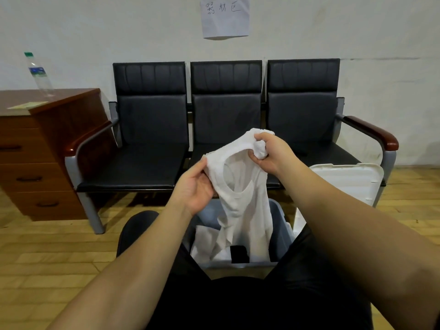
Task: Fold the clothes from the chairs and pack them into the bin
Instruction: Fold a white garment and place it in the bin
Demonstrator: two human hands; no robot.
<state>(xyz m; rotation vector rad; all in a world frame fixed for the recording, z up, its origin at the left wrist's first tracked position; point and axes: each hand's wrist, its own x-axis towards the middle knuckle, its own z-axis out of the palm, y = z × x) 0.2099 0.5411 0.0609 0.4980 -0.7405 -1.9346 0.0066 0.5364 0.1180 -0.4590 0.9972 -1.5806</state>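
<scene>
Both hands hold white vest [240, 186]; wall sign [225, 16] handwritten.

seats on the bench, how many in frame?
3, all bare black padded seats in one row against the wall: left seat, middle seat partly behind the held white garment, right seat beside the bin lid.

Landmark: bin [282, 225], on floor between person's knees. Garment [242, 198] hangs above bin, lower end inside it, held by left hand [194, 186] and right hand [271, 153]. More clothes [204, 244] in bin. Chairs [226, 120] behind bin. Lid [347, 182] right of bin, leaning on chairs. Drawer cabinet [47, 151] far left; bottle [39, 75] on it.
</scene>
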